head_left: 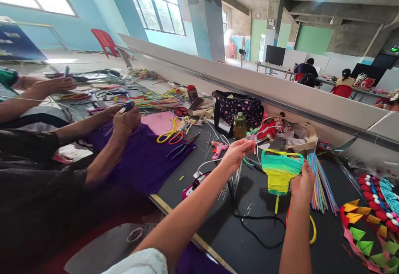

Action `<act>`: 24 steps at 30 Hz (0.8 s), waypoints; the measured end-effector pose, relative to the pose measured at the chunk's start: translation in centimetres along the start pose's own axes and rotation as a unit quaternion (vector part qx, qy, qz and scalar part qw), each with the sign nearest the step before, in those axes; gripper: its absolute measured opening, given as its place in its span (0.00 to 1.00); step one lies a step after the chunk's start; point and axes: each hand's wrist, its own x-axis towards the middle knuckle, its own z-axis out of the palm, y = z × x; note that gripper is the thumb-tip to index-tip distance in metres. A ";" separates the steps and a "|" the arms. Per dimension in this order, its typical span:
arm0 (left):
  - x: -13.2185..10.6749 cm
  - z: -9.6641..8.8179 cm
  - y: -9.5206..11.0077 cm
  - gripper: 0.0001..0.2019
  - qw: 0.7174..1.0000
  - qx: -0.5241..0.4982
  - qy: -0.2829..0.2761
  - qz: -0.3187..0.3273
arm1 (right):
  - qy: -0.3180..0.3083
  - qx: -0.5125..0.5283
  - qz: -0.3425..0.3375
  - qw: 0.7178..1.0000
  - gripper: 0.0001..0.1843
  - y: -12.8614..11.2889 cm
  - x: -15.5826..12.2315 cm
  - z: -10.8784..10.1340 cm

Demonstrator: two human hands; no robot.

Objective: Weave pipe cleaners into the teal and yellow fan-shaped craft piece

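My right hand (303,182) grips the right edge of a yellow-and-green woven piece (280,172), held up above the table. It is broad at the top, narrows downward and ends in a short yellow stem. My left hand (238,154) is raised to the left of it, thumb and fingers pinched together. A small pinkish bit shows at those fingertips, too small to name. Beyond the left hand lies a pink glue gun (219,150). A bundle of pastel fuzzy stems (322,184) lies beside my right hand, and yellow-handled scissors (312,229) are partly hidden behind my right forearm.
Two people's hands work at the left, over purple cloth (137,155). Pliers (183,145), scissors (170,136), a bottle (240,125), a dotted bag (238,106) and a basket (307,139) stand or lie farther back. A black cable (258,240) crosses the table; colourful crafts (364,224) sit right.
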 end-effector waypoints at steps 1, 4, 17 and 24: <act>-0.3 -0.3 -0.8 0.13 1.000 -0.001 0.022 -0.016 | 0.001 0.018 0.016 1.000 0.16 0.4 0.3 -0.3; -2.2 -0.2 -3.3 0.18 0.992 -0.022 -0.060 -0.109 | 0.017 0.048 0.035 0.998 0.18 1.5 0.7 -0.5; -4.7 0.9 -5.3 0.22 0.990 -0.042 -0.090 -0.104 | -0.084 -0.127 0.057 0.987 0.16 -1.1 -1.6 1.2; -5.5 0.0 -5.2 0.21 0.985 -0.059 -0.113 -0.117 | -0.067 -0.123 0.048 0.989 0.18 -1.1 -2.5 2.0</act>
